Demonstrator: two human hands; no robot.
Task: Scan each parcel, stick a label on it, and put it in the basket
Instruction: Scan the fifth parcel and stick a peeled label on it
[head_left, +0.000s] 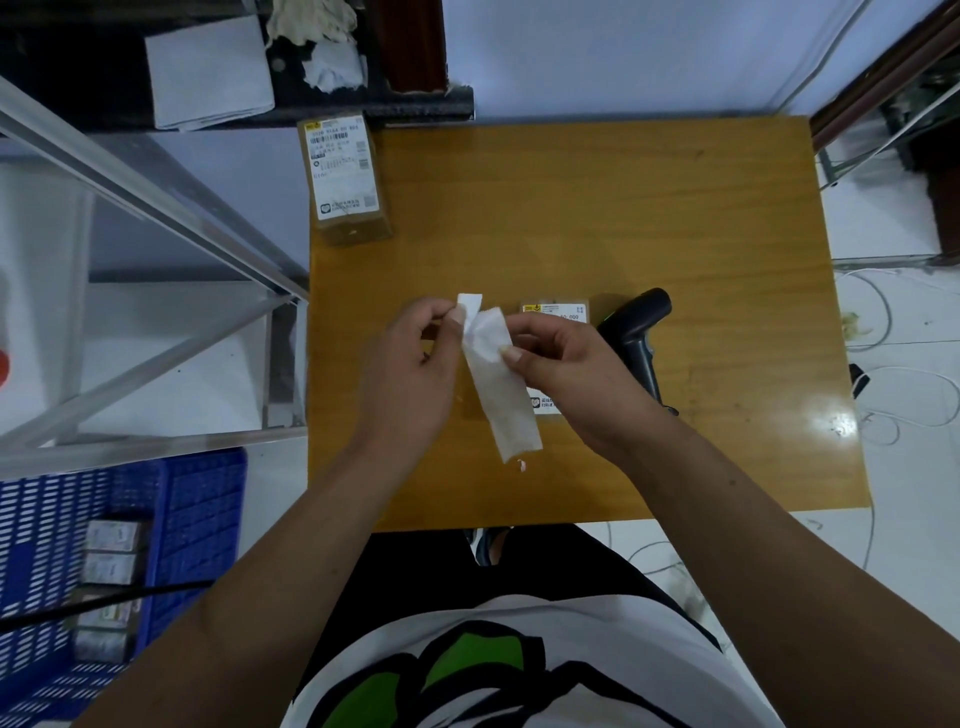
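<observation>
On the worktop (623, 208), the corner parcel (345, 182) sits at the far left edge. The middle parcel (558, 312) lies partly behind the right hand (576, 374), with the scanner (641, 332) just to its right. The label strip (504, 400) hangs between that hand and the left hand (410, 358), above the worktop. The basket (197, 509) stands on the floor to the near left, with boxed parcels (109, 566) inside.

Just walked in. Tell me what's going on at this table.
A person is peeling a label off its backing strip: the left hand pinches the label, the right hand pinches the strip. Beneath them a parcel lies on the wooden table beside the scanner. Another parcel sits at the table's far left corner. The blue basket already holds several parcels.
</observation>
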